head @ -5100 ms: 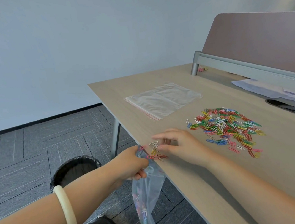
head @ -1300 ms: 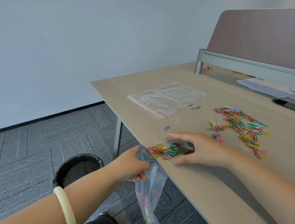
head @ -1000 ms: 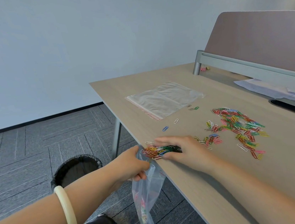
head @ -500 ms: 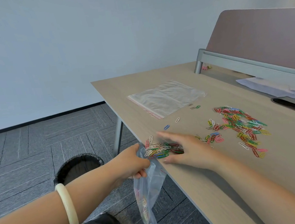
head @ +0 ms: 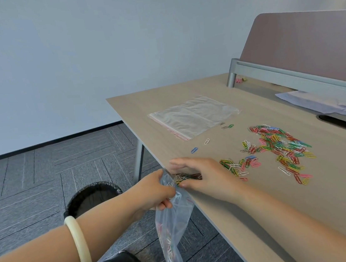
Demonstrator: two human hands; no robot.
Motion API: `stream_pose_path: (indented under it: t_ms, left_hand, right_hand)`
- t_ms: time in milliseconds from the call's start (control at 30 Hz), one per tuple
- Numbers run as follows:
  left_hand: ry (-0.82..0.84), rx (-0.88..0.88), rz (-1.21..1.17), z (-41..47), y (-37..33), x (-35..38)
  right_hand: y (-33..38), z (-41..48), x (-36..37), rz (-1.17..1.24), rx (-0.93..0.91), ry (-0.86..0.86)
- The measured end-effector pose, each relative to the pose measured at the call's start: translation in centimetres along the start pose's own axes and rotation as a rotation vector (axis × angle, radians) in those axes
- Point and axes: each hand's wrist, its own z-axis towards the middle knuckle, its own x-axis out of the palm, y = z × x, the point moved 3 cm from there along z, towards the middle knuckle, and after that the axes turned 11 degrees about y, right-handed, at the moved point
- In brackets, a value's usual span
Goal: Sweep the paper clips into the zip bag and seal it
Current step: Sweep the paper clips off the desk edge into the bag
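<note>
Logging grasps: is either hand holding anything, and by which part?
The left hand pinches the zip bag by its open top edge at the desk edge. The right hand holds nothing; flat, it pushes paper clips toward the bag.

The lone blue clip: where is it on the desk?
Head view: the blue clip lies on the desk near its left edge, between the spare bag beyond it and the right hand nearer the person, a white clip to its right.
</note>
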Motion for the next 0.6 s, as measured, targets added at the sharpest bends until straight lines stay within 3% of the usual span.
stream_pose_path:
  t_ms: [100,200,300,600]
  left_hand:
    - [-0.002,0.0,-0.007,-0.2,0.0,0.1]
    - [0.012,-0.001,-0.005,-0.3,0.2,0.1]
    - [0.019,-0.003,0.005,-0.3,0.2,0.1]
    - [0.017,0.0,-0.014,-0.6,0.2,0.6]
  right_hand:
    - [-1.1,-1.8,-3.4,-0.171,0.077,-0.056]
    - [-4.1,-4.8,-5.7,-0.281,0.301,-0.086]
    - [-6.1,-6.3,-4.6,-0.455,0.478,0.0]
    - [-4.2,-2.8,-1.0,-0.361,0.241,0.018]
